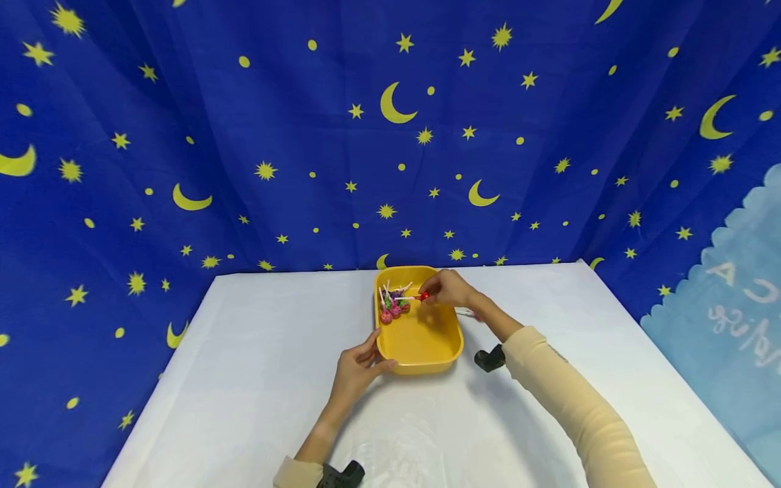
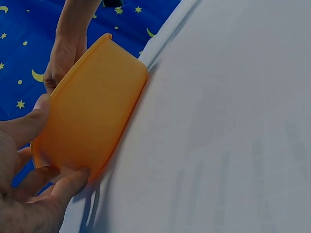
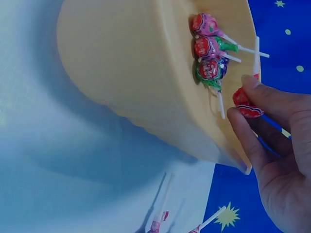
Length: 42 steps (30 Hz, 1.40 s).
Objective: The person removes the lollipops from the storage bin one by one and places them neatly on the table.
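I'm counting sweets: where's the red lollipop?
In the head view, the red lollipop is pinched by the right hand over the yellow basin, right of the lollipop cluster.

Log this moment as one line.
left grip: holds yellow tub | right grip: pinches red lollipop over tub | other lollipops: clustered inside tub | more lollipops: on white table, beside tub

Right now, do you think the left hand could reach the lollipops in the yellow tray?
Probably yes: the tray is open above the lollipops, though the left hand, holding it, would have to let go.
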### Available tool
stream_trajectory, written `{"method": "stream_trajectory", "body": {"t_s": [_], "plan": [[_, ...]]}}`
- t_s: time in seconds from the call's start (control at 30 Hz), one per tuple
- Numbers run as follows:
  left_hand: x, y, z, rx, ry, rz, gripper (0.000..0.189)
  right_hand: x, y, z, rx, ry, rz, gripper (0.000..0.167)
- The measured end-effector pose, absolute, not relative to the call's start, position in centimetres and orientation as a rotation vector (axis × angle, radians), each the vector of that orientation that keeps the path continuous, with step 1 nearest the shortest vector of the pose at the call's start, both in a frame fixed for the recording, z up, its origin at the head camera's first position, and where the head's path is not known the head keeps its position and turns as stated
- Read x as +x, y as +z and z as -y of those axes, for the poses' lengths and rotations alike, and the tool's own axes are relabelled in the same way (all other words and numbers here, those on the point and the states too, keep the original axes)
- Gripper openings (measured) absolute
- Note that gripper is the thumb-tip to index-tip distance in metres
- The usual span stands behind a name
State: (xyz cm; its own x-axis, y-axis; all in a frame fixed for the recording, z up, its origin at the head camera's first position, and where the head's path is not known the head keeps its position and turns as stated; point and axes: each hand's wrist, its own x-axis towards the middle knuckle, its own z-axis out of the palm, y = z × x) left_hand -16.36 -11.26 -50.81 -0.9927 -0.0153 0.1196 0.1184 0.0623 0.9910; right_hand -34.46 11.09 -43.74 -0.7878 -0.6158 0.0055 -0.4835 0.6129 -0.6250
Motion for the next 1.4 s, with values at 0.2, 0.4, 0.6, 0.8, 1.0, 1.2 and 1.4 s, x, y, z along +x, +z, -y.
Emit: {"method": "stream_trajectory", "body": {"t_s": [0.2,0.4,0.6,0.8,1.0,1.2,1.4], "plan": [[-16.3,-50.8,11.2,-0.122,-2.105,2.204,0.067,-34.1,-43.7,-11.7,-0.854,-1.058,-2.639,0.022],[-16.3,-50.7,11.3,-0.126,-2.096,2.198,0.066,-33.7,-43.4,-12.6,-0.798,-1.134,-2.677,0.024],[-16.2,-50.2,11.5,-0.175,-1.926,2.27,0.063,-33.2,-43.2,-14.2,-0.769,-1.162,-2.711,0.025],[-16.3,-50.4,11.5,-0.182,-1.833,2.271,0.057,-32.6,-43.1,-15.7,-0.748,-1.188,-2.726,0.023],[-16.3,-50.0,11.7,-0.149,-1.553,2.421,0.058,-31.6,-43.2,-17.3,-0.698,-1.229,-2.724,0.025],[-16.4,-49.9,12.2,-0.221,-1.356,2.487,0.059,-31.0,-43.8,-19.1,-0.672,-1.262,-2.739,0.028],[-16.3,-49.8,12.4,-0.176,-1.427,2.484,0.055,-30.5,-45.0,-20.8,-0.622,-1.233,-2.768,0.029]]}}
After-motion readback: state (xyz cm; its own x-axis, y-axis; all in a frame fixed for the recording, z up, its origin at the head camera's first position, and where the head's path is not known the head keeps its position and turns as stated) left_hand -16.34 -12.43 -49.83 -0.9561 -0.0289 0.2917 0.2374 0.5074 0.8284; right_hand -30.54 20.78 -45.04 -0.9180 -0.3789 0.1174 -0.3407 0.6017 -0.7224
